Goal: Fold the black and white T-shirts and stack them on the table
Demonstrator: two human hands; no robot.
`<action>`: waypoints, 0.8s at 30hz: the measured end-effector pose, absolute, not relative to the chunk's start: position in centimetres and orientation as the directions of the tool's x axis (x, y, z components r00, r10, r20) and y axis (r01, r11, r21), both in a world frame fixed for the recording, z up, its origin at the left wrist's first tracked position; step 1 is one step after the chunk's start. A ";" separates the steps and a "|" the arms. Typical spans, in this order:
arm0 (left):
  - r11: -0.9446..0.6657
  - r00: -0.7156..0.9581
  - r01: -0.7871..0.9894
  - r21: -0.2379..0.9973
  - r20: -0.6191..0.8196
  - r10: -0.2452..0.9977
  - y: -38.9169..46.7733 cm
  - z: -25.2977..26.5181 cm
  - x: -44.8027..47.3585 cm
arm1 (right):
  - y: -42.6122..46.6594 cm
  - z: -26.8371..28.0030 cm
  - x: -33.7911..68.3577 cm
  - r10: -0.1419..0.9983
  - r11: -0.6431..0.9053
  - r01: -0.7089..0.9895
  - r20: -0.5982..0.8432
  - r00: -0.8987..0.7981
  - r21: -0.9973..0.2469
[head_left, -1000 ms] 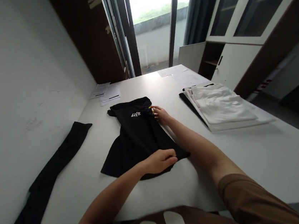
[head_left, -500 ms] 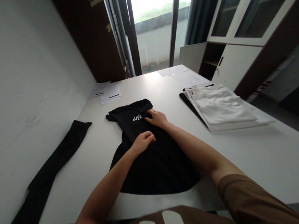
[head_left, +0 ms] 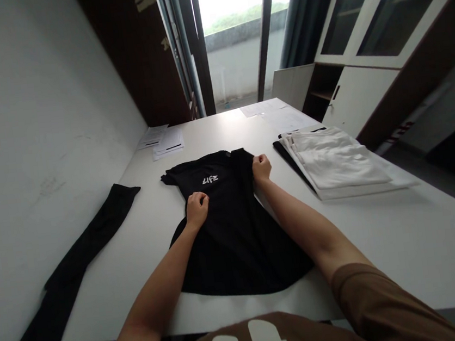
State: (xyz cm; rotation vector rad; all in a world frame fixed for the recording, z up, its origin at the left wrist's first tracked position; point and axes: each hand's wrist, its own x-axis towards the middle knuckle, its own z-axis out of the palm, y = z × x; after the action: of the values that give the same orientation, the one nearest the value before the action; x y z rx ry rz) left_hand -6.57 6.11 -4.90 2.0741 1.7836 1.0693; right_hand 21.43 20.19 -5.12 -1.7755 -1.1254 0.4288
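Black shirt [head_left: 226,231] | long axis roughly toward window [head_left: 236,49] | hem [head_left: 249,289] nearest

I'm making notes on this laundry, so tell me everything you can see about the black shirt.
The black shirt looks like soft, thin cloth, with small white lettering on its upper part. It lies spread, lightly creased, on the white table, its wide, curved end toward the person, its narrower end away. The right hand grips its far right side; the left hand is over its left side, contact unclear.
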 end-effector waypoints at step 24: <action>-0.290 0.108 0.807 0.515 0.355 0.929 5.8 -4.6 -6.3 | 21.0 -3.6 23.3 0.870 0.320 0.235 0.383 0.312 -0.918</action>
State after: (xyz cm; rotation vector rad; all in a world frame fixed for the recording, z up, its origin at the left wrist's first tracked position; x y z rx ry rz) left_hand -6.27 5.77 -4.63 2.1865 1.7413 0.9388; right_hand 23.27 21.04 -3.64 -1.2052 -1.2136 0.5908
